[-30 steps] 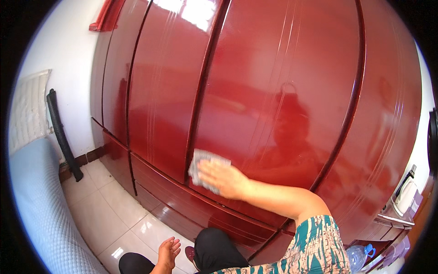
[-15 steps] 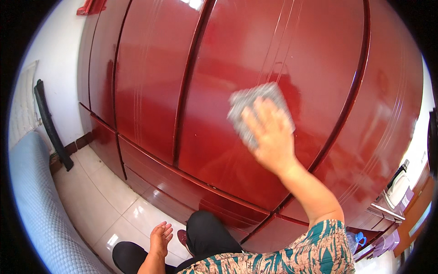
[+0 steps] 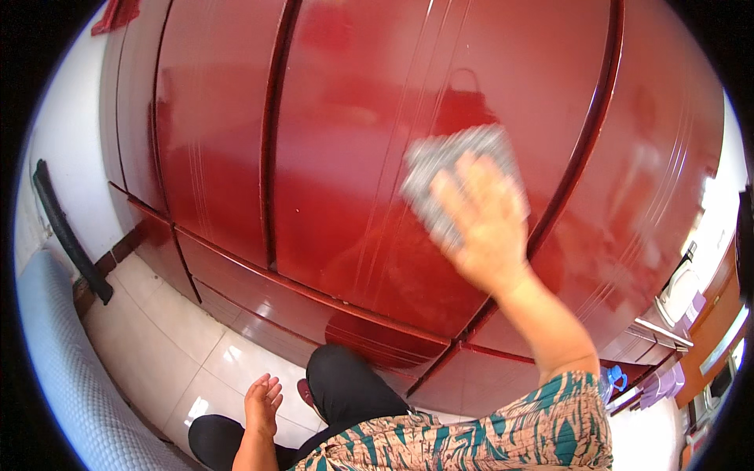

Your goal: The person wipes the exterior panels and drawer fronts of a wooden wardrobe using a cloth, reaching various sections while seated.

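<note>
My right hand is up against a glossy dark-red wardrobe door, its fingers laid over a grey cloth that it holds to the surface. Motion smears the cloth and the fingertips a little. Low down, near my bent knees, my left hand is raised with its fingers stretched out and nothing in it. It touches neither the wardrobe nor the cloth.
A lower row of drawers runs under the doors. On the left are a light-blue quilted bed edge and a long black object leaning by the wall. A blue-capped clear bottle stands at the right.
My right hand and the cloth have slid to the right across the door. The whole view has shifted, and my left hand stays low with its fingers stretched out.
</note>
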Demonstrator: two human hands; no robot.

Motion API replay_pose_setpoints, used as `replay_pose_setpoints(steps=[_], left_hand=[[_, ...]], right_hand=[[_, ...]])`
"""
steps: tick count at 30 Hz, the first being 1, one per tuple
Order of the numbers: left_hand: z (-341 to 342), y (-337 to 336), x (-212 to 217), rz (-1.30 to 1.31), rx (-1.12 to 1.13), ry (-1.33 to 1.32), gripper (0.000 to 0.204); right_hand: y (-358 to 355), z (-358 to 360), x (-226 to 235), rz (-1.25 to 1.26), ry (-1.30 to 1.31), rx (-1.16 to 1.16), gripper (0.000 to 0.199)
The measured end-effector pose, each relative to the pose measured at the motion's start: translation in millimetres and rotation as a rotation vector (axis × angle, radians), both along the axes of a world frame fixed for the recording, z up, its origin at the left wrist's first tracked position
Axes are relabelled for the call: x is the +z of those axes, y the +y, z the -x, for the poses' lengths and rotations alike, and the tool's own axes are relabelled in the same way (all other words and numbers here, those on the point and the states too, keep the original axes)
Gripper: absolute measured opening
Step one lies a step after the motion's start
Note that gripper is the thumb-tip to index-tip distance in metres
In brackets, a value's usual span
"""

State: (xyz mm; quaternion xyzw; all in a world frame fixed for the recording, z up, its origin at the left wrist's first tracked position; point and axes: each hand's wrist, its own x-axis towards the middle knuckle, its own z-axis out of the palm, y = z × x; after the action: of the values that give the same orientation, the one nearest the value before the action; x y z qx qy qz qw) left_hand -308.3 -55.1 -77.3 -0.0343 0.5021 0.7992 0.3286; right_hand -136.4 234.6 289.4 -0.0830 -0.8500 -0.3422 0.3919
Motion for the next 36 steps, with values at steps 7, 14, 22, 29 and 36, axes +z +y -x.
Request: replay_pose_setpoints(steps=[7, 14, 22, 29, 36], left_hand=[[1, 5, -1, 0.005, -0.019, 0.025, 0.048], [-4, 4, 10, 0.074, -0.01, 0.014, 0.043], [-7, 9, 13, 0.095, -0.017, 0.001, 0.038], [-5, 4, 8, 0.111, 0.017, -0.012, 0.037], [-7, 12, 9, 0.089, 0.018, 0.0, 0.036]], right_hand=[[34, -18, 75, -0.23, 0.423, -0.021, 0.056], [20, -32, -90, 0.0, -0.247, -0.024, 0.064], [18, -44, -151, 0.012, -0.766, 0.144, 0.064], [-6, 22, 19, -0.081, 0.006, 0.031, 0.056], [11, 65, 101, -0.33, 0.408, 0.038, 0.054]])
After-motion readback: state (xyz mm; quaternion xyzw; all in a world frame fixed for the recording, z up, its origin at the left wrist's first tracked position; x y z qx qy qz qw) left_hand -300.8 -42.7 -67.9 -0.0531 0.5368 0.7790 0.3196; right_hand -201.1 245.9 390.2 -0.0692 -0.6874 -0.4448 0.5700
